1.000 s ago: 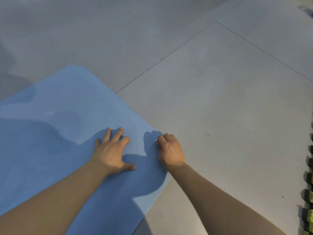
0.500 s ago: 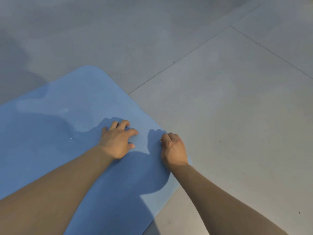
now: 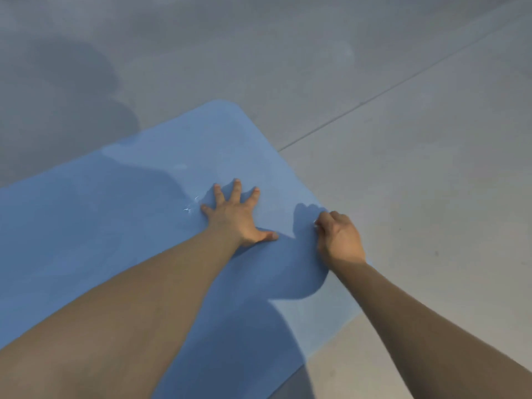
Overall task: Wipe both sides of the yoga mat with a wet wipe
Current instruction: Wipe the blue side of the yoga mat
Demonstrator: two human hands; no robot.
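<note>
The floor (image 3: 403, 168) is grey tile, with a thin grout line running diagonally from the upper right down to the mat's right edge. Soft shadows fall across its upper left area.

The yoga mat (image 3: 115, 226) is blue and lies flat on the floor, filling the lower left of the view. One rounded corner points away from the person. Its right long edge runs diagonally toward the bottom of the view. A few small pale flecks lie on its surface just left of the left hand.

The left hand (image 3: 234, 217) rests palm down on the mat, fingers straight and spread, thumb out to the right. It grasps nothing.

The right hand (image 3: 339, 239) sits at the mat's right edge, fingers curled into a fist. A small white scrap, probably the wet wipe (image 3: 316, 224), shows at the knuckles and is pressed against the mat; most of it is hidden inside the fist.
</note>
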